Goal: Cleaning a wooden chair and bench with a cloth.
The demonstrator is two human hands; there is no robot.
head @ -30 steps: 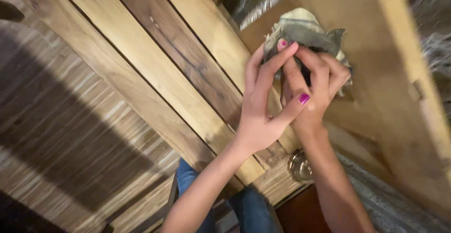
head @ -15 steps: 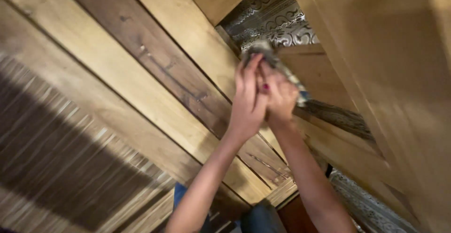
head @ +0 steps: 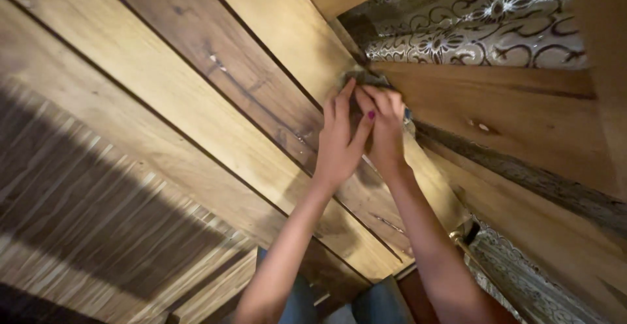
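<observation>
Both hands pushed further fwd vs 1 s ago, cloth now mostly covered; earlier it stuck out well past the fingertips, now only a sliver shows.

Left hand [head: 339, 142]: fingers straight, close together, thumb crossed over toward the right hand, pink nail visible. Palm flat on the wooden planks [head: 215, 102]. Cloth [head: 361, 78] sits just beyond its fingertips, touching them; can't tell if the hand is clamped on it or only pressing.

Right hand [head: 385, 125]: just beside the left, touching it at thumb/index. Fingers curled down over the cloth, knuckles up, looks clamped on the cloth, which lies under and just ahead of the fingers. A bit of fabric also peeks out at the right hand's outer side.

Cloth is dark grey-green, bunched, sitting where the planks meet the wooden beam [head: 509, 115] to the right of the hands. Past the fingertips, beyond the beam: patterned silver-brown fabric [head: 470, 30]. Near the right forearm, low: small round metal piece [head: 467, 231]. Blue jeans [head: 379, 301] between the forearms at bottom.
</observation>
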